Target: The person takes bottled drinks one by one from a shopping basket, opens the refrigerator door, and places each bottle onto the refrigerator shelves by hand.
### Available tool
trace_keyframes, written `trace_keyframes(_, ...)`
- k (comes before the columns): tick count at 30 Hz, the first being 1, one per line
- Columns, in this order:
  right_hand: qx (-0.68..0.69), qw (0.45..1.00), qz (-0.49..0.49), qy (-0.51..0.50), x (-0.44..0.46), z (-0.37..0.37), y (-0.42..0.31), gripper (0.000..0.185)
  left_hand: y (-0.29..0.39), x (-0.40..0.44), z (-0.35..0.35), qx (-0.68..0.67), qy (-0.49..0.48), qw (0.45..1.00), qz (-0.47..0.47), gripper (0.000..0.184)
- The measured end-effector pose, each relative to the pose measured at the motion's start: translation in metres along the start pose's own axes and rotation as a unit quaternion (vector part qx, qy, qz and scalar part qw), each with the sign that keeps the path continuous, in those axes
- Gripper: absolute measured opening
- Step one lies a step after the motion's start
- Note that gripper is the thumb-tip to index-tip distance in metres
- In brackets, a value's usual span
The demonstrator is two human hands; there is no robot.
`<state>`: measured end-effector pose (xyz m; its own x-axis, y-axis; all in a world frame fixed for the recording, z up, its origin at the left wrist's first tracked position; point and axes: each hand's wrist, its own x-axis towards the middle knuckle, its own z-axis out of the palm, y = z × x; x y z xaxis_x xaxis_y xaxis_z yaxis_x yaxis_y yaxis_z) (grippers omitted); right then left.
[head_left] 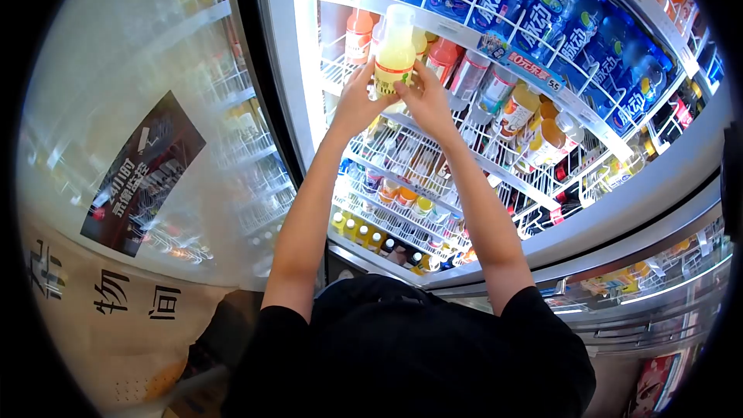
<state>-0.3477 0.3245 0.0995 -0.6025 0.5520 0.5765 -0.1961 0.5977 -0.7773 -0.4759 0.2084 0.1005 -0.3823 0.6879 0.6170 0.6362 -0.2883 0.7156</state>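
Both of my hands are raised to a bottle of pale yellow drink [395, 58] with a whitish cap, upright in front of a fridge shelf. My left hand [357, 104] grips its left side low down. On the other side my right hand [427, 101] closes around the lower right of the bottle, thumb across the label. Behind it, an orange-pink bottle [358, 35] stands on the left of the shelf, and a red bottle [443, 58] stands to the right. Whether the bottle's base touches the shelf is hidden by my hands.
Blue bottles [546, 8] fill the shelf above, behind a wire rail. Juice bottles [517, 111] line the rack at right, and yellow bottles [362, 234] stand at the bottom. The glass door [155, 46], bearing a dark sticker [143, 174], swings out at left.
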Motion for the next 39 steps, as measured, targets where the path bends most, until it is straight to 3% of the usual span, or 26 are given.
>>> trace_keyframes(8,0.019,0.997,-0.073,0.014,0.032,0.005,0.035,0.063,-0.039,0.041,0.006,0.05,0.012,0.998,0.039,0.082)
trace_keyframes(11,0.003,0.997,-0.077,0.012,0.037,0.006,0.039,0.064,-0.047,0.047,0.009,-0.018,0.006,0.999,0.043,0.075)
trace_keyframes(13,-0.012,0.996,-0.087,0.017,0.041,0.007,0.037,0.065,-0.053,0.052,0.009,0.054,0.014,0.997,0.054,0.069)
trace_keyframes(19,-0.252,0.955,-0.157,0.012,0.047,0.001,0.029,0.069,-0.07,0.067,0.015,0.091,0.021,0.993,0.074,0.062)
trace_keyframes(22,-0.244,0.959,-0.146,-0.006,0.051,-0.005,0.043,0.072,-0.077,0.062,0.024,0.169,0.024,0.982,0.085,0.064)
trace_keyframes(24,-0.249,0.968,-0.035,-0.012,0.044,-0.005,0.049,0.076,-0.096,0.063,0.033,0.187,-0.007,0.979,0.083,0.065)
trace_keyframes(28,-0.257,0.966,0.023,-0.011,0.049,-0.002,0.05,0.074,-0.112,0.057,0.041,0.204,0.003,0.974,0.097,0.071)
trace_keyframes(34,-0.236,0.972,0.012,0.006,0.046,0.005,0.055,0.067,-0.106,0.054,0.04,0.256,-0.009,0.965,0.047,0.082)
trace_keyframes(37,-0.303,0.953,-0.019,0.012,0.034,0.006,0.049,0.073,-0.099,0.041,0.04,0.247,-0.022,0.968,0.025,0.083)
trace_keyframes(39,-0.237,0.971,0.027,0.026,0.026,0.008,0.042,0.083,-0.095,0.029,0.04,0.229,-0.001,0.973,0.04,0.082)
